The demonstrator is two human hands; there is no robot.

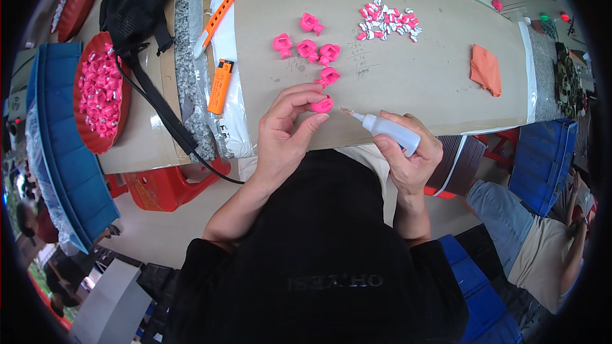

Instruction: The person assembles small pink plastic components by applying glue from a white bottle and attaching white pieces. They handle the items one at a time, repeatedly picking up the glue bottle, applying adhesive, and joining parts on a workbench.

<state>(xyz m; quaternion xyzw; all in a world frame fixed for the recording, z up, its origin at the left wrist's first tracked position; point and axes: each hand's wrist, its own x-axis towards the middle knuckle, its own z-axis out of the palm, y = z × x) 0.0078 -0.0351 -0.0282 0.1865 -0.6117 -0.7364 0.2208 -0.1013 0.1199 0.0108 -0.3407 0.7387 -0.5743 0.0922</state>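
Between the thumb and fingers of my left hand (287, 124) is a small pink hollow plastic piece (323, 104). My right hand (411, 153) is wrapped round a white squeeze bottle (396, 135), tilted so that its thin nozzle (347, 112) points left at the pink piece, a short gap apart. Just beyond my left hand lies another pink piece (329, 76), with several more like it, such as one pink piece (306, 49), farther up the table. A cluster of small pink-and-white parts (387, 20) is spread at the far middle.
The table (440, 83) has an orange folded cloth (486, 70) at right. At left lie an orange cutter knife (220, 18) and an orange lighter (220, 86). A red tray of pink pieces (121, 129) and a black bag (137, 6) are farther left. A person (542, 261) sits at lower right.
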